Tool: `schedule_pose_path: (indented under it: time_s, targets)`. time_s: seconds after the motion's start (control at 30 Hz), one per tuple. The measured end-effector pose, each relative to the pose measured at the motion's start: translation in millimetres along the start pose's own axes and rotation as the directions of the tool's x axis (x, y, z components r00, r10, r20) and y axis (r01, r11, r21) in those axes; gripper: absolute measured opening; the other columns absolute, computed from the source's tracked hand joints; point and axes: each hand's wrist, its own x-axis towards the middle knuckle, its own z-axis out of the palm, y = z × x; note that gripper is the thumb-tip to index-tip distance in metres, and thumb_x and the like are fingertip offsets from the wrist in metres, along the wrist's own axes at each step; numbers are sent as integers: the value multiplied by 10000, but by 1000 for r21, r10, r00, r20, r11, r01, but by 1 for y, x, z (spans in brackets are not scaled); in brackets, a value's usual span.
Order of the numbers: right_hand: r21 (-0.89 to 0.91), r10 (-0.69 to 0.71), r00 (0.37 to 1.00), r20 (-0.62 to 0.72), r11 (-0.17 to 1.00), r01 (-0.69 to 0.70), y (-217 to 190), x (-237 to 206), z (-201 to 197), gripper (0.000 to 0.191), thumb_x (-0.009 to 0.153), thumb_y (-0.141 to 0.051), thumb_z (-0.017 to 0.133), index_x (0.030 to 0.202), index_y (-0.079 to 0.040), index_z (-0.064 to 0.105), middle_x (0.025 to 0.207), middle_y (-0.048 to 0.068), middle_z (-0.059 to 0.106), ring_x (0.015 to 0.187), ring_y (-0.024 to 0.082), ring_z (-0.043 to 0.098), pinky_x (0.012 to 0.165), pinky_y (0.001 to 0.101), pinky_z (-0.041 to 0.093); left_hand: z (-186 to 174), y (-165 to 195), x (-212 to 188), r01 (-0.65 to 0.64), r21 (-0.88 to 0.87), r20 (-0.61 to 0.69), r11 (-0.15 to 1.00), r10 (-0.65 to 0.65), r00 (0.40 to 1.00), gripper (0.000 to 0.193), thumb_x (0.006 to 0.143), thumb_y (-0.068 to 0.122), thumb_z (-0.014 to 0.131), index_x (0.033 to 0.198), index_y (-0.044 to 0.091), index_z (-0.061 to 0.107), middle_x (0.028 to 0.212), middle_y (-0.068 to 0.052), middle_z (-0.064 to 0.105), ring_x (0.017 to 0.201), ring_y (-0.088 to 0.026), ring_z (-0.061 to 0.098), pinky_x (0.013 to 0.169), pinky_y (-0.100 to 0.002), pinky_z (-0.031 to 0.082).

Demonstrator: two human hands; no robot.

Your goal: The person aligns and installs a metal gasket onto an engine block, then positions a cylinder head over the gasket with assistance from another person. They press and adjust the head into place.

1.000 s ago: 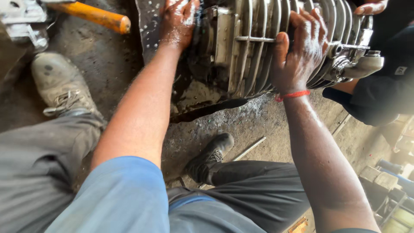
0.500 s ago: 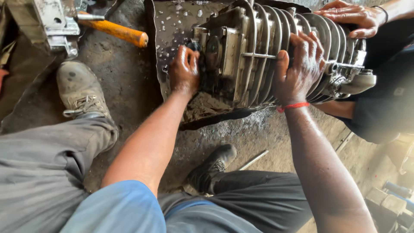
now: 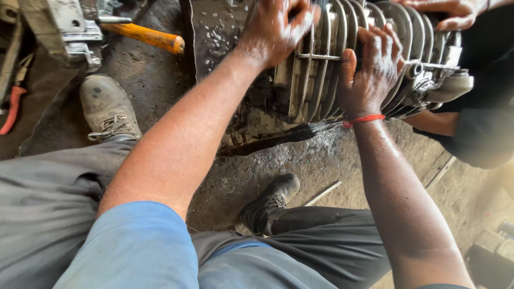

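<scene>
both hands, left hand and right hand, each grip clenched on the finned engine cylinder

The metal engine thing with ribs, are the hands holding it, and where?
Yes. The right hand grips the finned engine block by its fins; the left hand presses on its top edge.

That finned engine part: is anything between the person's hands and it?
Nothing visible. The left hand and right hand both rest directly on the finned engine part. Another person's hand touches its far top edge.
</scene>
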Motion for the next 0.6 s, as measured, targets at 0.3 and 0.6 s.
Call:
schedule_pose_path:
  time_s: [0.3, 0.6]
  targets:
    - [-18, -28, 999, 36, 999, 29, -2, 0, -1, 466, 1131, -414, 444, 1420, -69, 566, 1485, 159, 532, 1537, 360, 388, 1220, 551, 295, 6, -38, -18, 73, -359, 31, 931, -67, 997, 313, 1139, 247, 609, 901, 45, 586, 740, -1, 540, 664, -129, 522, 647, -335, 424]
    - [-25, -35, 999, 17, 999, 35, -19, 6, -11, 462, 1139, -431, 452, 1398, -64, 560, 1519, 168, 538, 1506, 378, 400, 1221, 564, 280, -9, -69, 13, 431, -119, 252, 894, -393, 885, 419, 1040, 405, 662, 798, 64, 631, 731, -59, 578, 698, -183, 538, 651, -382, 456]
